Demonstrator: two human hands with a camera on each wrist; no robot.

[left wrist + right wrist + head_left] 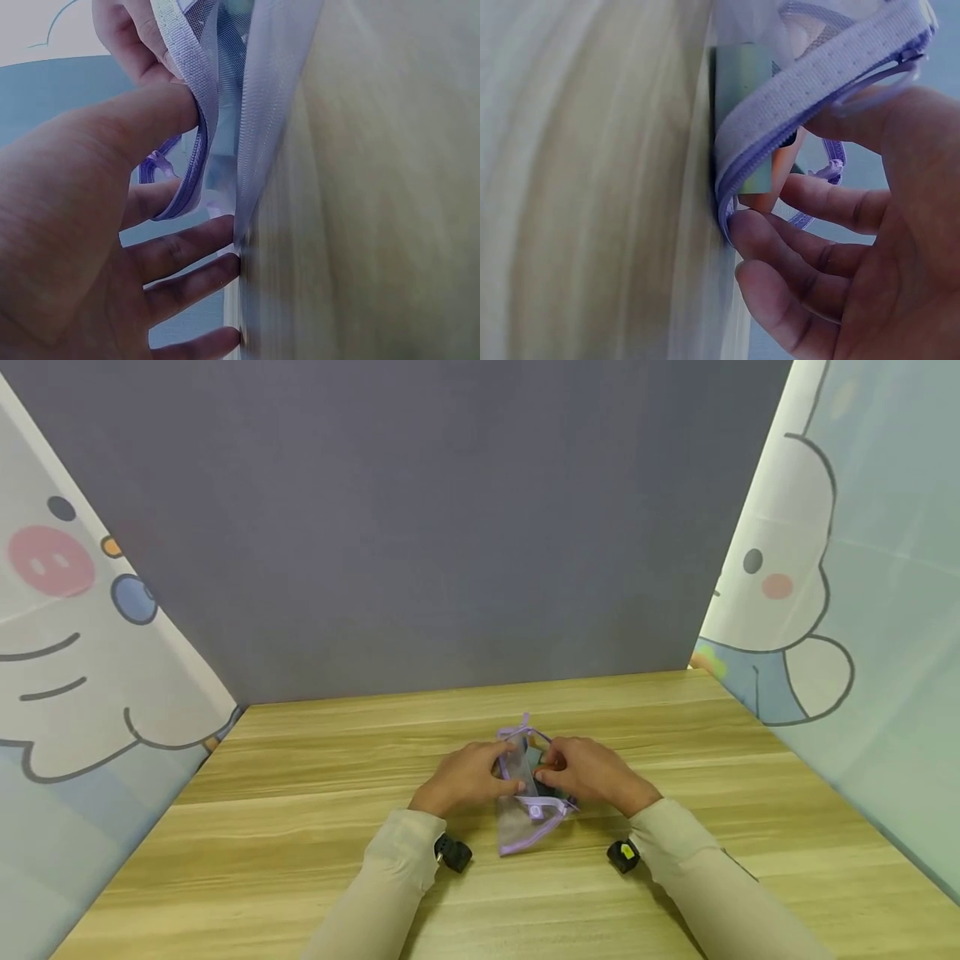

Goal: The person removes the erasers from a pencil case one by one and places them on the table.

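The purple-trimmed mesh zip pouch (517,828) lies on the wood-grain tabletop (300,827), toward 5 o'clock from the middle of the head view, with its mouth parted. At about 10 o'clock on it, the left hand (468,774) pinches the zipper band (201,124) between thumb and forefinger, the other fingers spread toward the tabletop. At about 2 o'clock, the right hand (594,772) has curled fingers at the mouth and seems to grip an orange piece (781,166); the band hides part of that grip. A pale green block (756,174) sits beside the orange piece, toward 9 o'clock in the right wrist view, partly covered by the band. The likeliest trouble is snagging: the band crosses right in front of both items, so a corner could catch on the zipper teeth and drag the pouch along. Should the left pinch slip, the limp mesh would probably fold in and narrow the mouth around the right fingers. With the two items packed so close, shifting one may wedge or tip the other. The thin zipper loop (874,88), at 1 o'clock in that same view, hangs near the right thumb and could hook it. Finally, nothing visible weighs the pouch down, so a sideways tug might slide it.
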